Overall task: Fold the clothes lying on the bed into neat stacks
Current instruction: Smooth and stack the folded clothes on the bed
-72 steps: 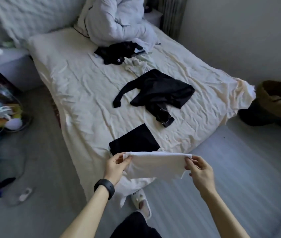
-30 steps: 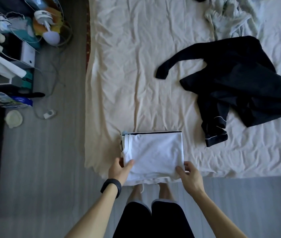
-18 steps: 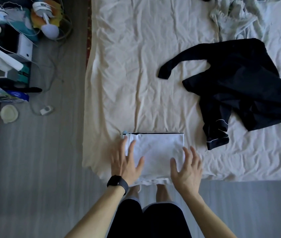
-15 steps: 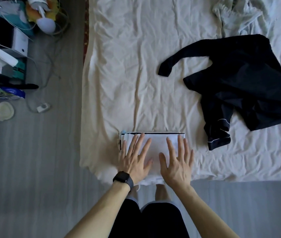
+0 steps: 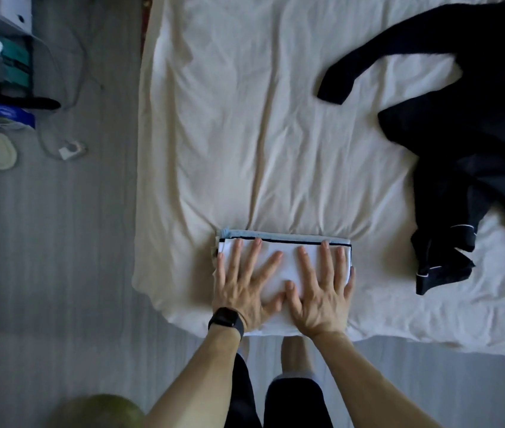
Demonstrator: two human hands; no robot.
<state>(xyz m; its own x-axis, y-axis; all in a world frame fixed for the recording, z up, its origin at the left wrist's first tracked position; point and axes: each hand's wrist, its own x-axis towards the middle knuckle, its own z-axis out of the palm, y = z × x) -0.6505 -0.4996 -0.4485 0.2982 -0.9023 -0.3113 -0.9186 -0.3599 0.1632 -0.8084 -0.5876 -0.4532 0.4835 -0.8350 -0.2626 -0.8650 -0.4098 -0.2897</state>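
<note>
Cream bed [image 5: 245,118]: left hand [image 5: 243,291], right hand [image 5: 322,299] spread flat, pressing folded white stack [image 5: 288,256].

Folded stack [image 5: 288,263] on the bed [image 5: 245,118] at its near edge, left hand [image 5: 242,288] and right hand [image 5: 320,299] flat on top, side by side; unfolded garment [image 5: 467,143] well apart to the right; charger [image 5: 72,148] on floor left of bed.
</note>
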